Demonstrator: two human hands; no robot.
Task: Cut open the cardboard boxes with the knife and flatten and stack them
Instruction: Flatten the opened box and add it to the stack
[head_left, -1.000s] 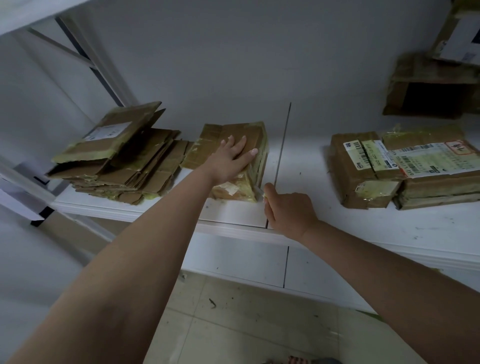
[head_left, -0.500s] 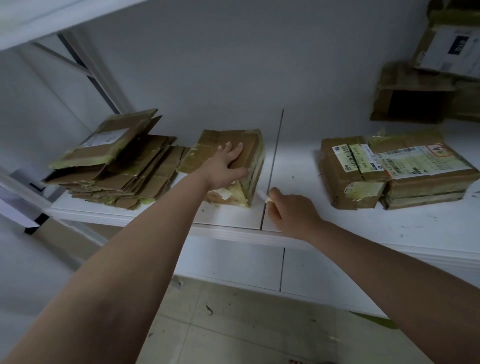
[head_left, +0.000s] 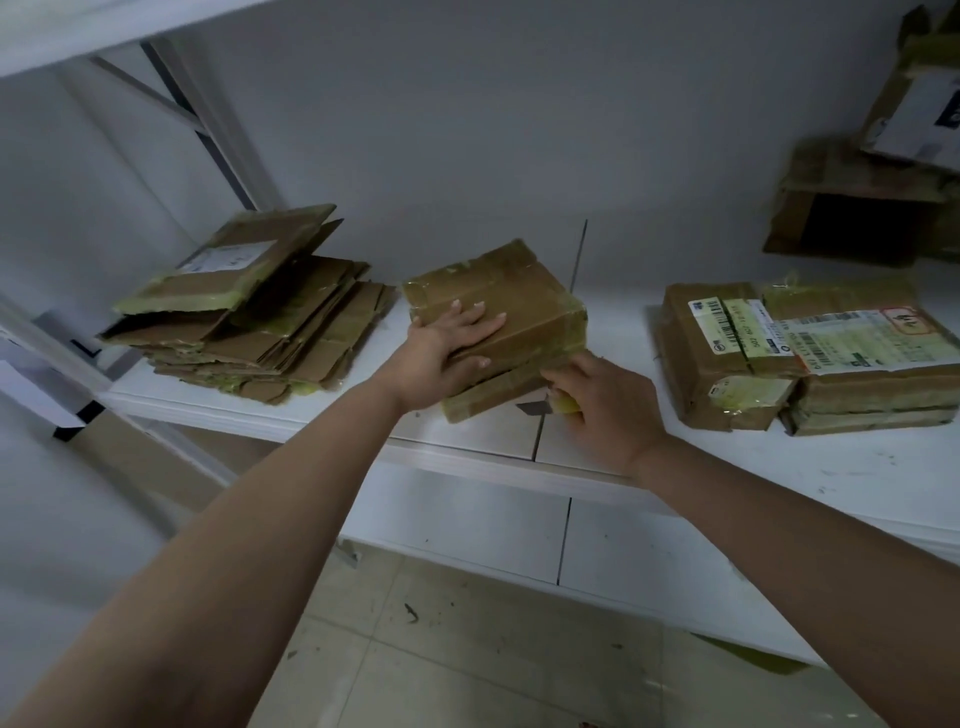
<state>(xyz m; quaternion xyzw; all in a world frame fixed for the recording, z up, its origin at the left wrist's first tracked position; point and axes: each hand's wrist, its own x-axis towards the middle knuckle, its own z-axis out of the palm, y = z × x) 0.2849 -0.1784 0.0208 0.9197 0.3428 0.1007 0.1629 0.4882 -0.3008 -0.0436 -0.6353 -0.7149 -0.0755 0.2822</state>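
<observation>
A brown cardboard box (head_left: 511, 306), wrapped in shiny yellowish tape, sits tilted on a white shelf (head_left: 857, 467), its near edge raised off the surface. It lies centre-frame, just right of a messy stack of flattened boxes (head_left: 249, 332) w/ a white label on the top sheet.

The left hand (head_left: 447, 353) rests on the box's top face, fingers spread flat, thumb hooked round the near side. The right hand (head_left: 602, 405) is at the box's lower right corner, fingers curled round a small knife (head_left: 550, 405); only a yellowish bit of handle and a grey blade tip show under the box edge, so the exact grip is hard to make out.

To the right, well apart, two taped boxes (head_left: 810, 358) lie side by side w/ barcode labels on top. Further back, top right, more boxes (head_left: 857, 208) are piled against the wall, one w/ a dark open side. A metal shelf brace (head_left: 208, 114) runs diagonally at upper left. Tiled floor (head_left: 467, 675) shows below the shelf, betw. both forearms.
</observation>
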